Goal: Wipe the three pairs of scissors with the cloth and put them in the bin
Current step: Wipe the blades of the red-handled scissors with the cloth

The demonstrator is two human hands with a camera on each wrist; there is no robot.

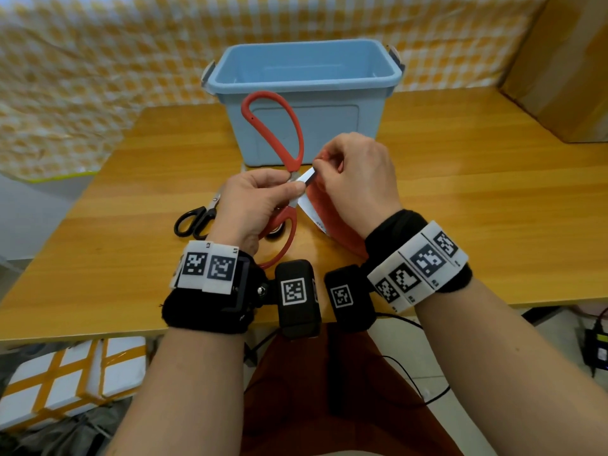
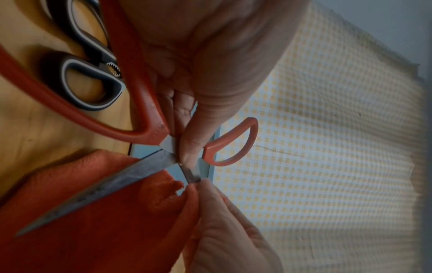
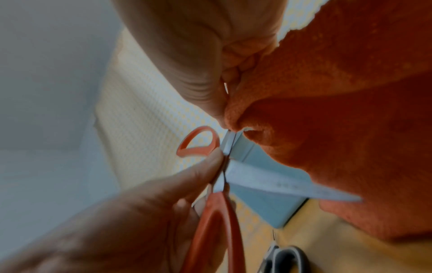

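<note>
Wooden table (image 1: 460, 199) before me, blue bin (image 1: 306, 83) at its back, orange cloth (image 1: 332, 218) pinched in my right hand (image 1: 358, 179) around one blade, red scissors (image 1: 279, 133) splayed open, my left hand (image 1: 253, 205) gripping their pivot, black scissors (image 1: 197, 218) lying just left

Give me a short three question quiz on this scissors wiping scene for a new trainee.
1. True or false: the blue bin already holds scissors.
2. Which hand holds the orange cloth? A left hand B right hand
3. Fill in: the red scissors are held with blades ____.

Key:
1. False; none can be seen inside.
2. B, the right hand; the left hand pinches the red scissors near the pivot.
3. Open; the black scissors lie on the table.
</note>
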